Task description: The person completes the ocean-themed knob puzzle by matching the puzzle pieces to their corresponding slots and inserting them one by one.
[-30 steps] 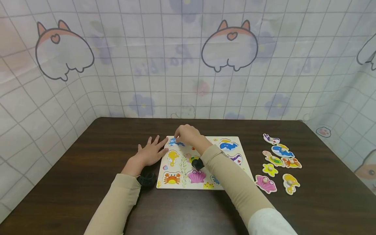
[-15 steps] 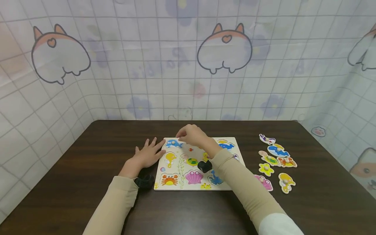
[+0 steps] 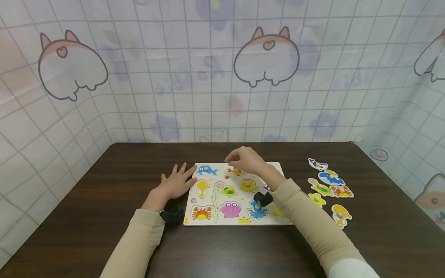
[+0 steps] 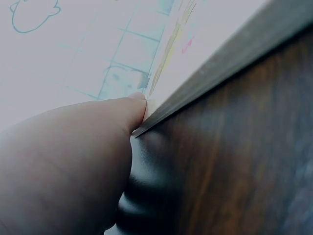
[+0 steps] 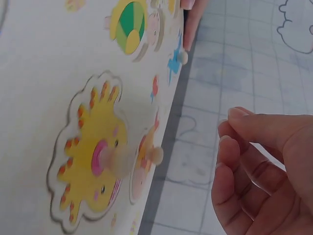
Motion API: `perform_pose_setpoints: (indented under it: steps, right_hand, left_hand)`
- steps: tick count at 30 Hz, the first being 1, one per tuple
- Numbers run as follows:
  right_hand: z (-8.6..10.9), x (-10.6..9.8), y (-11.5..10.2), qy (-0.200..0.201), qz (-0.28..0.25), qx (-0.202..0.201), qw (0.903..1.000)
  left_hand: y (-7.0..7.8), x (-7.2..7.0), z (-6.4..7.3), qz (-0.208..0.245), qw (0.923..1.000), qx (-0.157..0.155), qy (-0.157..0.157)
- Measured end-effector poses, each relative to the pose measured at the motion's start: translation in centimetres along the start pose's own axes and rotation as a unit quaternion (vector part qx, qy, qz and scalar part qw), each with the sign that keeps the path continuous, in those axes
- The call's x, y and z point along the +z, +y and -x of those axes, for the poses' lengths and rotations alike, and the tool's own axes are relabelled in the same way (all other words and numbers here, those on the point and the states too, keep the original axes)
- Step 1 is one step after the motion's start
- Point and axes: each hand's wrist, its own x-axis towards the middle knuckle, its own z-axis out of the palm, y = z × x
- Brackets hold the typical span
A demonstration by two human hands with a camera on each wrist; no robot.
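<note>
A cream wooden peg puzzle board point(image 3: 243, 197) with sea animals lies on the table. My left hand point(image 3: 174, 184) is spread flat at its left edge; the left wrist view shows the thumb point(image 4: 112, 117) against the board's corner. Over the board's far edge hovers my right hand point(image 3: 246, 160), above the fish piece point(image 3: 237, 171). Its fingers are loosely curled with thumb near fingertips, and nothing is between them in the right wrist view. The blue dolphin piece point(image 3: 207, 170) sits in its place at far left, its knob point(image 5: 183, 58) showing. A yellow octopus piece point(image 5: 88, 156) also has a knob.
Loose knobbed pieces lie right of the board: a purple one point(image 3: 318, 164), a whale point(image 3: 331, 177), a turtle point(image 3: 320, 188), a crab point(image 3: 342, 191), a starfish point(image 3: 317, 199) and a seahorse point(image 3: 341, 214). A patterned curtain point(image 3: 194, 96) stands behind the dark table point(image 3: 222, 251).
My right hand has let go of the dolphin piece and moved right along the board's far edge. The forearm now covers the loose pink shell. My left hand stays at the board's edge.
</note>
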Motion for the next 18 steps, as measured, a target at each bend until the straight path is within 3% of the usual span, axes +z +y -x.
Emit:
perform_pose_setpoints:
  steps: [18]
  right_hand:
    - [3.7, -4.4, 3.9, 0.02, 0.024, 0.001, 0.9995]
  left_hand:
    - [-0.2, 0.1, -0.1, 0.004, 1.0, -0.005, -0.001]
